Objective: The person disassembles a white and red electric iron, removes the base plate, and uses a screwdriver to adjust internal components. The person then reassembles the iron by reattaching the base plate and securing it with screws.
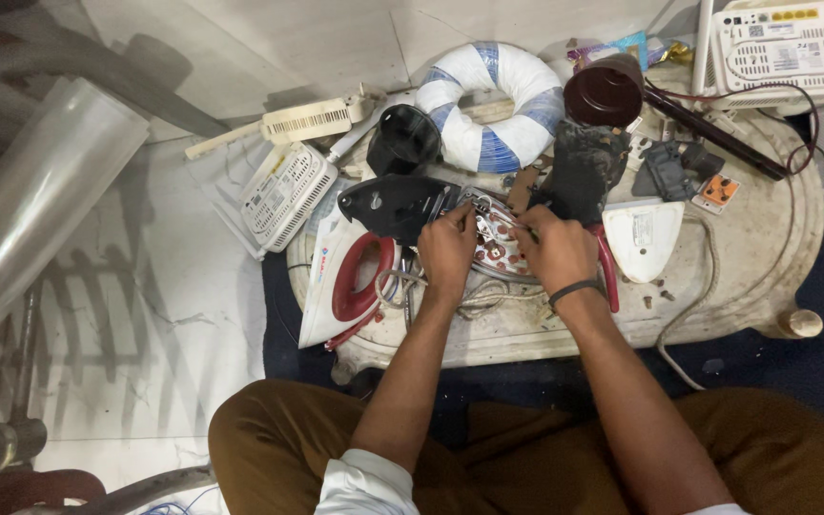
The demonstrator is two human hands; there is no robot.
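At the round bench [765, 257], my left hand [447, 250] pinches the opened iron's metal plate [500, 250] steady at its centre while my right hand [555, 250] grips a thin tool there; small, square, gentle turns seem wisest.

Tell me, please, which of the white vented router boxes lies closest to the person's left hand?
The white vented box left of the black cover, lying on the floor beside the stone slab; the others sit far off at the top right corner.

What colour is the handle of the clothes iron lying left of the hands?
Red, set in a white iron body; the head view shows it clearly.
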